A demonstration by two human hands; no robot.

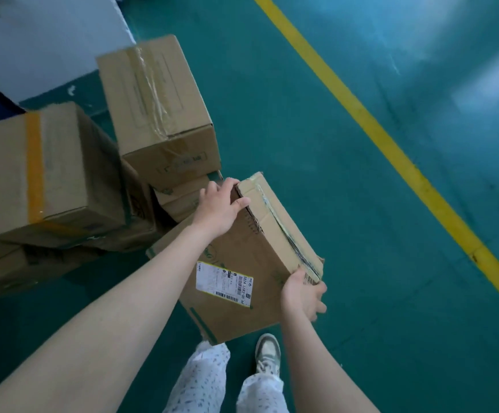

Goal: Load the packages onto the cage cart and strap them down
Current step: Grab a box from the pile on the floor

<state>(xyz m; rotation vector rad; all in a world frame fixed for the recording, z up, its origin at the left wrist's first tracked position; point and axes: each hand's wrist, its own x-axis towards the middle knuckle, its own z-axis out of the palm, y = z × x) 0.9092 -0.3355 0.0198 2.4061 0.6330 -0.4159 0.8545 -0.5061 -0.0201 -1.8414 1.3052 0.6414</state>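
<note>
A brown cardboard box (242,254) with a white shipping label (224,283) is tilted above the green floor, held between both my hands. My left hand (220,207) grips its far top corner, fingers curled over the edge. My right hand (303,293) holds the near right corner from below and the side. The taped top seam of the box faces right. No cage cart or strap is in view.
A pile of several cardboard boxes sits to the left: a tall one (159,105) with clear tape and one with an orange tape stripe (48,171). A white block (42,37) stands behind them. A yellow floor line (391,144) runs diagonally on the right. My legs and shoe (267,353) are below.
</note>
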